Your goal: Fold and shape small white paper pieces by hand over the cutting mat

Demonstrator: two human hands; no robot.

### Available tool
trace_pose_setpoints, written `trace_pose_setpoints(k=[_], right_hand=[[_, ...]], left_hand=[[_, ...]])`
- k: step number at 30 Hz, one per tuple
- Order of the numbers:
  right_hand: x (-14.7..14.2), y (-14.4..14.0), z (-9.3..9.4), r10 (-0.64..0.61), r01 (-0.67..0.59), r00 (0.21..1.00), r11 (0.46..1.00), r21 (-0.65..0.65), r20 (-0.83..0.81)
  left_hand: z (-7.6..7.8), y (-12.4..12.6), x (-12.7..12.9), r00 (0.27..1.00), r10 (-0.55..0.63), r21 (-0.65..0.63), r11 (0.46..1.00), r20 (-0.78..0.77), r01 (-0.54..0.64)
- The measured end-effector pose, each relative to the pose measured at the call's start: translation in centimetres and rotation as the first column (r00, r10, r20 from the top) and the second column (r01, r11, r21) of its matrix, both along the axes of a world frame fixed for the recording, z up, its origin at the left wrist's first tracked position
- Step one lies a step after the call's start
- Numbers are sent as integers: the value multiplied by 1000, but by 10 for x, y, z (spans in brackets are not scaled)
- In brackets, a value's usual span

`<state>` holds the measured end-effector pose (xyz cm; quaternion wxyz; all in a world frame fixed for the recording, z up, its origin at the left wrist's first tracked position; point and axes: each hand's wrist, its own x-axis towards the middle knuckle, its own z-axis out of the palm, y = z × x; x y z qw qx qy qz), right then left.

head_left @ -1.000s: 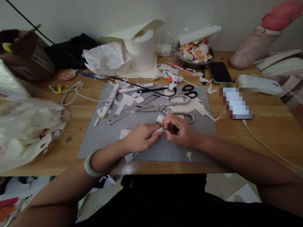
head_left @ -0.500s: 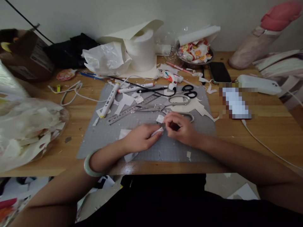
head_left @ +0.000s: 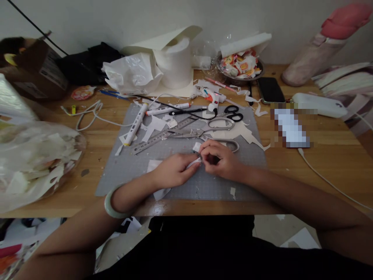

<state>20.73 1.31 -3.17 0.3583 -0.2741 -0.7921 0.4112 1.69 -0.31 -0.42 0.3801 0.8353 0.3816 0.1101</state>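
My left hand [head_left: 174, 170] and my right hand [head_left: 220, 160] meet over a grey cutting mat [head_left: 125, 171], both pinching a small white paper piece [head_left: 194, 162] between the fingertips. A pale green bangle [head_left: 112, 202] circles my left wrist. Just beyond the hands lie large silver scissors [head_left: 210, 136], a metal ruler [head_left: 151, 140] and several white paper scraps [head_left: 155, 124]. A small white scrap [head_left: 197, 146] lies right by my right fingers.
On the wooden table: a white marker [head_left: 135, 123], a glue gun [head_left: 214, 99], black-handled scissors [head_left: 234, 112], a paper roll [head_left: 173, 62], a bowl of wrappers [head_left: 240, 66], a dark phone [head_left: 270, 90], a white cable [head_left: 326, 179], and a plastic bag [head_left: 32, 159] at left.
My right hand's fingers have shifted slightly on the paper piece; both hands stay at the same spot on the mat. Nothing else has moved.
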Motion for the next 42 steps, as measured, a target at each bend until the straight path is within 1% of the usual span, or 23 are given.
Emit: trace_pose_setpoints(k=[6, 11, 13, 16, 19, 21, 23, 29, 31, 36, 42], right_hand=[[1, 2, 1, -94, 95, 994, 995, 16, -49], [0, 0, 2, 8, -10, 999, 998, 61, 35], [0, 0, 2, 24, -28, 998, 997, 73, 60], [0, 1, 2, 29, -34, 998, 995, 98, 47], [0, 3, 1, -10, 10, 1000, 996, 91, 3], [1, 3, 0, -64, 65, 998, 996, 54, -27], [2, 3, 0, -87, 88, 996, 996, 21, -36], [1, 0, 1, 37, -40, 997, 998, 39, 67], [1, 1, 0, 27, -31, 997, 998, 48, 72], [1, 3, -3, -41, 41, 999, 998, 54, -9], [1, 1, -1, 23, -27, 995, 999, 45, 98]], left_hand=[[1, 0, 0, 1000, 12, 20, 1000, 7, -12], [0, 0, 0, 999, -5, -2, 1000, 44, 5], [0, 0, 0, 999, -8, -5, 1000, 48, 9], [0, 0, 0, 999, -2, -3, 1000, 33, 2], [0, 0, 0, 1000, 5, 3, 1000, 19, -5], [0, 0, 0, 1000, 10, 12, 1000, 10, -10], [0, 0, 0, 1000, 13, 11, 1000, 6, -14], [-1, 0, 0, 999, -3, -14, 1000, 39, 3], [-1, 0, 0, 1000, 0, -8, 1000, 31, 0], [-1, 0, 0, 1000, 12, 10, 1000, 4, -12], [0, 0, 0, 999, 2, -11, 1000, 38, -2]])
